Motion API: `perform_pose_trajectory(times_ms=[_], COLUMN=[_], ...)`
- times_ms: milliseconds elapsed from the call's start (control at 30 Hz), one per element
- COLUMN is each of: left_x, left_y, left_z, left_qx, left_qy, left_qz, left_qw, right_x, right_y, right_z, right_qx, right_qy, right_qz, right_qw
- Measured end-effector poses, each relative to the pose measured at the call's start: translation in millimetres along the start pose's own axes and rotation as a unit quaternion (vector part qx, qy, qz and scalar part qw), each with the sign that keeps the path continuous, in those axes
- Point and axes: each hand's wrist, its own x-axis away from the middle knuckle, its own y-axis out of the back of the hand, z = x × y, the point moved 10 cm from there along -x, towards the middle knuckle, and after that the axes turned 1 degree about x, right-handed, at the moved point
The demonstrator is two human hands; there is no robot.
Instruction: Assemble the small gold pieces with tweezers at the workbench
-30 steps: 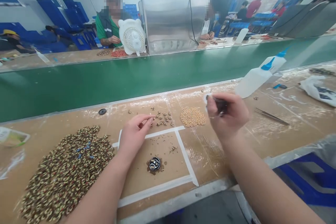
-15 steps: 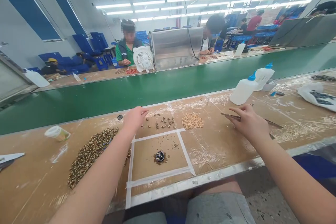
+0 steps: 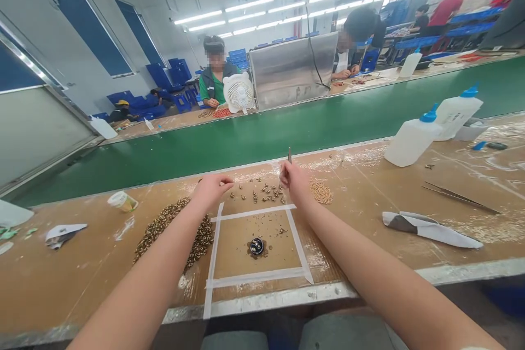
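My left hand point(image 3: 211, 190) hovers by the left end of some small scattered metallic pieces point(image 3: 268, 192), thumb and forefinger pinched. Whatever lies in that pinch, if anything, is too small to make out. Tweezers point(image 3: 289, 155) point upward from my right hand point(image 3: 294, 179), which is closed around them between the scattered pieces and a patch of small tan beads point(image 3: 321, 192). Below the hands, a small round black dish point(image 3: 256, 246) with pale spots inside sits on a damp stain within a white tape outline point(image 3: 258, 275). A large heap of dark-and-gold pieces point(image 3: 200, 240) is partly behind my left forearm.
Second tweezers point(image 3: 461, 198) and a folded wrapper point(image 3: 430, 228) lie at right, near white blue-capped bottles point(image 3: 412, 139). A cup point(image 3: 122, 202) lies tilted at left. A green belt point(image 3: 197, 145) runs beyond the table; people work across it beside a fan point(image 3: 239, 93).
My right hand has swung left with the tweezers, from the table's right side to the beads, and the tweezers now point upward. My left hand stays pinched near the scattered pieces. The view has shifted.
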Motion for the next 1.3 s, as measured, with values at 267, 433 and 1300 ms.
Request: perform_pose_trajectory(times_ms=[267,433,1300], left_x=[-61.9,-73.7,33.5], left_y=[-53.6,-73.0,-108.8], left_z=[-19.8,-28.0,-80.6], left_qx=[-0.086,-0.101,0.757], left_qy=[0.040,0.039,0.016], left_qz=[0.009,0.024,0.127], left_qw=[0.995,0.994,0.641], right_x=[11.0,4.9,22.1], right_y=[-5.8,-6.8,-20.9], right_z=[-25.1,-33.1,-37.5], right_qx=[0.030,-0.008,-0.204], right_qy=[-0.001,-0.022,-0.113], right_qz=[0.102,0.097,0.090], right_qw=[0.994,0.995,0.968])
